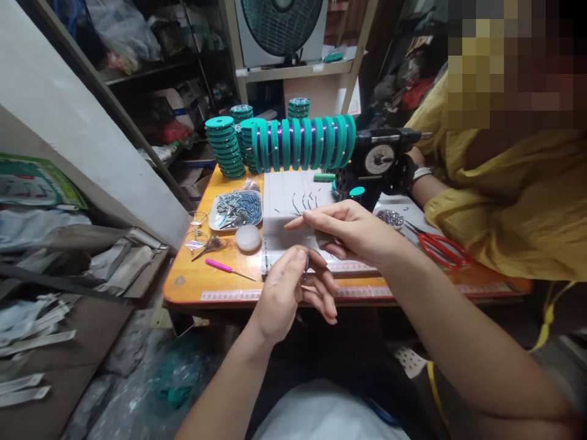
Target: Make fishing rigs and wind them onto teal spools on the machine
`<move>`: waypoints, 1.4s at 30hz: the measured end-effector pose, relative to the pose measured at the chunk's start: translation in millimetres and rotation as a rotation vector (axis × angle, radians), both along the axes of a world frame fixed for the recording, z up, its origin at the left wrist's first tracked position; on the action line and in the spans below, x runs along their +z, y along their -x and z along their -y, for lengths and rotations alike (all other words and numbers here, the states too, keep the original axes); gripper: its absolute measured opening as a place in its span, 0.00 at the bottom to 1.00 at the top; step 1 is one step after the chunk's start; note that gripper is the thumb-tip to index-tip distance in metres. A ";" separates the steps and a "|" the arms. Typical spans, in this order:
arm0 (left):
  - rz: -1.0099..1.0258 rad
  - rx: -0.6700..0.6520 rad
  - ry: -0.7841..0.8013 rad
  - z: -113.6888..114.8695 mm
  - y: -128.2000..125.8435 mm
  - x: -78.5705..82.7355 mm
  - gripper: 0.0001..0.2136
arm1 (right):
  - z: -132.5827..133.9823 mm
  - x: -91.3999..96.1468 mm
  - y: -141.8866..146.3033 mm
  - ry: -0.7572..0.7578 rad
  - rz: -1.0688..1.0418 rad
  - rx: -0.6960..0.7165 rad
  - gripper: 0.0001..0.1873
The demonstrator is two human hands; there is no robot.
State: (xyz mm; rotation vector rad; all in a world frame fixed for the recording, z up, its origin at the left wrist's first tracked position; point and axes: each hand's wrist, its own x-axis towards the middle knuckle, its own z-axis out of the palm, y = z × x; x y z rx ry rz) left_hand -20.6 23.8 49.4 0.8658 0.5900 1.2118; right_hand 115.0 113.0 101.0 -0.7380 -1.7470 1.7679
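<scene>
My left hand (pixel 287 290) is low in front of the table edge, thumb and index finger pinched on a small dark-blue ridged piece (pixel 307 263). Its other fingers are loosely curled. Just above and to the right, my right hand (pixel 355 232) has thumb and index finger pressed together; what they hold, if anything, is too small to make out. Several short dark wire pieces (pixel 309 200) lie on the white board (pixel 279 195) beyond my fingertips. To the left are a white dish (pixel 213 223) of small blue and silver parts and a round whitish container (pixel 248 239).
A row of green spools (pixel 298 143) wound with purple wire sits on a black winding machine (pixel 380 162). Green spool stacks (pixel 224 146) stand behind. A pink-handled tool (pixel 219 265) lies left, red-handled scissors (pixel 443 249) right. A person in a yellow top (pixel 518 201) sits at right.
</scene>
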 end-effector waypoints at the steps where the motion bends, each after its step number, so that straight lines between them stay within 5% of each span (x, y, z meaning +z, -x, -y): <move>1: -0.001 0.001 0.012 -1.3 -0.2 0.7 0.14 | 0.2 -0.7 -0.1 0.024 -0.012 0.007 0.20; 9: 0.079 0.063 0.079 -0.4 -3.1 -8.5 0.14 | -2.6 -13.0 2.5 0.465 -0.271 0.222 0.16; 20: -0.131 0.160 -0.022 -4.6 -1.6 -2.4 0.12 | -1.9 -1.0 3.0 0.283 -0.166 0.096 0.17; 28: 0.025 0.284 -0.026 -5.1 -11.1 -7.4 0.13 | -4.8 -9.9 11.1 0.685 -0.405 0.154 0.21; 33: 0.132 0.207 0.065 3.3 -14.3 -11.2 0.14 | -2.6 -9.1 19.8 0.751 -0.401 0.010 0.25; 42: 0.180 0.028 0.132 32.2 -8.1 -33.2 0.14 | -6.1 -10.2 16.9 0.765 -0.399 -0.045 0.24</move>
